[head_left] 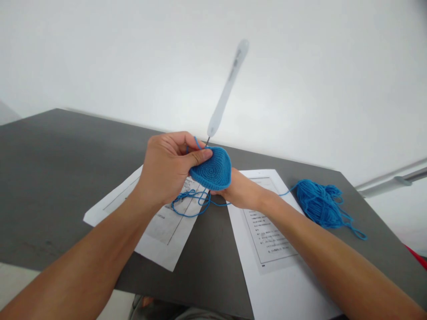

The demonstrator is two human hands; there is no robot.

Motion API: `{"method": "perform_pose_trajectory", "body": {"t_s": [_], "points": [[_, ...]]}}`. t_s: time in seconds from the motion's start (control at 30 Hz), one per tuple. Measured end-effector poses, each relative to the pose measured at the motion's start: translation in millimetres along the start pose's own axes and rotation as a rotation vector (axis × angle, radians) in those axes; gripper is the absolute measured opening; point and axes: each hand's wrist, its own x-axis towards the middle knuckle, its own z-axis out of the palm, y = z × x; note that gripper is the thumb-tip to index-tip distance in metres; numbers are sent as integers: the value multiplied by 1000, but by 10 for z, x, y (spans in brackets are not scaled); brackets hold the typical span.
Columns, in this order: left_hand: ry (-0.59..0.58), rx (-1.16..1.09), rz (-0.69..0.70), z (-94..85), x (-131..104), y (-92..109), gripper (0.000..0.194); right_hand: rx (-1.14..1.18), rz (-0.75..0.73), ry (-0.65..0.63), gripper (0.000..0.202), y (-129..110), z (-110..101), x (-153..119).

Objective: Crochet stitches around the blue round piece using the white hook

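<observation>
A round blue crocheted piece (213,171) with spiral rows is pinched at its upper left edge between the thumb and fingers of my left hand (168,164). A crochet hook (228,89) with a pale handle points up and to the right, its thin shaft meeting the piece's top edge beside my left fingertips. A short end of yarn pokes up there. Behind and below the piece is my right hand (238,189); its fingers are mostly hidden, so their grip does not show. Loose loops of blue yarn (190,215) hang under the work.
At the right of the grey table (213,258) lies a ball of blue yarn (318,204), its strand running toward my hands. Printed sheets lie beneath my left arm (160,240) and right arm (270,275). A white wall (116,58) rises behind the table.
</observation>
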Motion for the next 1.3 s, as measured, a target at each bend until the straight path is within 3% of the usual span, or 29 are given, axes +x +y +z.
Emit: {"method": "perform_pose_trajectory", "body": {"t_s": [0.13,0.23,0.33,0.4,0.53,0.73,0.9,1.3], "points": [[-29,40,-44,44,-49,-31,22,55,18,92,19,-40,-90,-115],[-63,42,-96,94,-119,-57,21,115,196,223,12,-69,-241,-333],[-101,86,-154,161,-204,-88,20,304,361,400,9,-92,-367,-592],[-134,136,-197,211,-259,-107,17,452,427,551,19,-135,-412,-740],[-191,199,-274,301,-344,-132,16,688,453,735,24,-316,-449,-911],[-207,231,-311,360,-417,-162,17,844,425,669,13,-563,-462,-952],[-243,232,-343,387,-452,-197,17,961,469,610,19,-676,-425,-919],[-297,175,-402,413,-476,-210,12,1026,565,539,24,-626,-399,-897]]}}
